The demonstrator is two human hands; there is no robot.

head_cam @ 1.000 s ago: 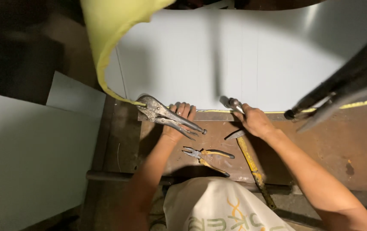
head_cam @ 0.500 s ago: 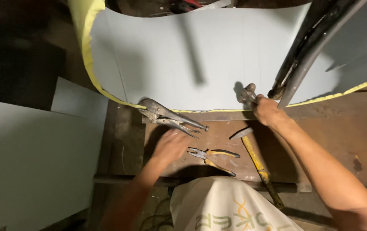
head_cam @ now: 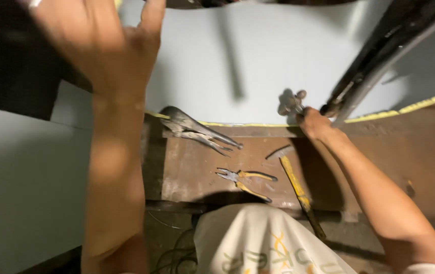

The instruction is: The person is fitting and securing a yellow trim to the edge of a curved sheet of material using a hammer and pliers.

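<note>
- Rusty brown steel bench (head_cam: 380,167) carried locking pliers (head_cam: 197,131), yellow-handled pliers (head_cam: 245,180) and a hammer (head_cam: 298,190).
- Right hand (head_cam: 316,124) was closed on a small metal clamp tool (head_cam: 289,103) at the grey sheet's (head_cam: 278,61) edge; it looked hard, stiff and fairly heavy, best gripped by its handle.
- Left hand (head_cam: 101,40) was raised, open, holding nothing.

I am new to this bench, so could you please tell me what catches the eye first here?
The raised, blurred left hand fills the upper left, open and holding nothing. At centre right the right hand grips a small metal tool against the pale sheet. Locking pliers, yellow-handled pliers and a hammer lie on the rusty bench.
</note>
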